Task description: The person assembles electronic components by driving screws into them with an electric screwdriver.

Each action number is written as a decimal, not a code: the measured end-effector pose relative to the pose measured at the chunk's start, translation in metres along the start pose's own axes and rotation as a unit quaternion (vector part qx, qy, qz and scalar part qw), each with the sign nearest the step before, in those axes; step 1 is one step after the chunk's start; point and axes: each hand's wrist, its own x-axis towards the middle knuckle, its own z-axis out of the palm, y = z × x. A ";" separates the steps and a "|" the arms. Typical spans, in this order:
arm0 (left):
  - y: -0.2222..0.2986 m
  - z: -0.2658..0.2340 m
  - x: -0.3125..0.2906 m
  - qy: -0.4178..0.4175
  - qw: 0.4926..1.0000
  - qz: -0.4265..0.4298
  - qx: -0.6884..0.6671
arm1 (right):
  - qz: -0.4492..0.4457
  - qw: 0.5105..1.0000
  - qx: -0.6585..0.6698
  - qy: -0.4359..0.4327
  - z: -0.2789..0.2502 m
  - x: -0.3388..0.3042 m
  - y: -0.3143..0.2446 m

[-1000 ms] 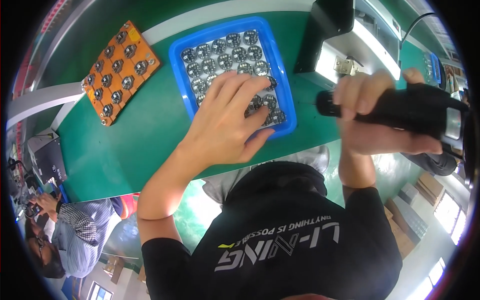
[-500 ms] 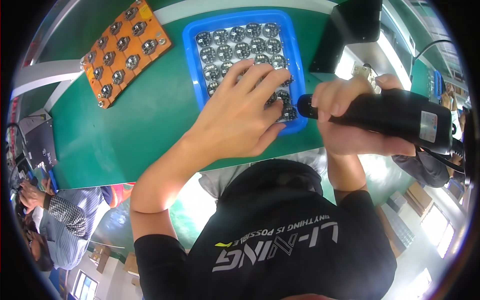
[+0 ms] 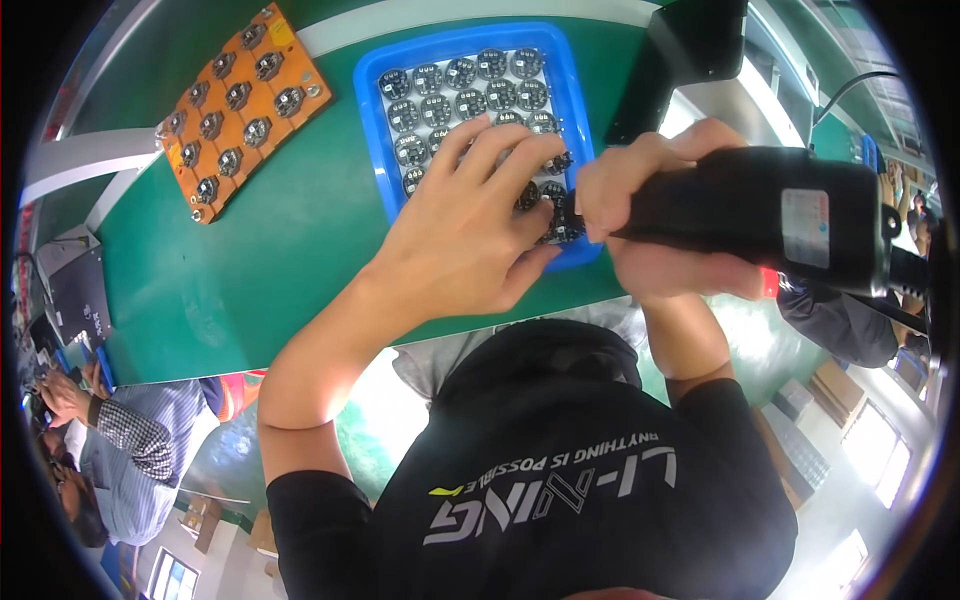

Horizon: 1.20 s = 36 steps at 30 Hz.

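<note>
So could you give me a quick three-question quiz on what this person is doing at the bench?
1. True or false: the right hand grips a black power tool.
2. Which tray does the left hand rest on? A) the orange tray B) the blue tray C) neither
3. Fill in: the trays lie on a ____ table.

Key:
1. True; its tip meets the round parts at the blue tray's near right corner.
2. B; the fingers spread over the parts.
3. Green.

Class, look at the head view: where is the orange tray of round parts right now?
The orange tray lies at the upper left of the head view, on the green table, left of the blue tray and apart from it.
</note>
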 end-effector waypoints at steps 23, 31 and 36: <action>-0.006 -0.019 0.005 0.106 0.990 0.059 -0.068 | -0.143 0.967 -0.091 0.192 -0.077 0.024 -0.096; -0.033 -0.026 0.003 0.156 0.984 0.080 -0.037 | -0.151 0.984 -0.077 0.061 -0.083 0.030 -0.091; -0.041 -0.019 -0.008 0.186 0.978 0.083 -0.051 | -0.063 0.994 -0.071 0.050 -0.078 0.028 -0.091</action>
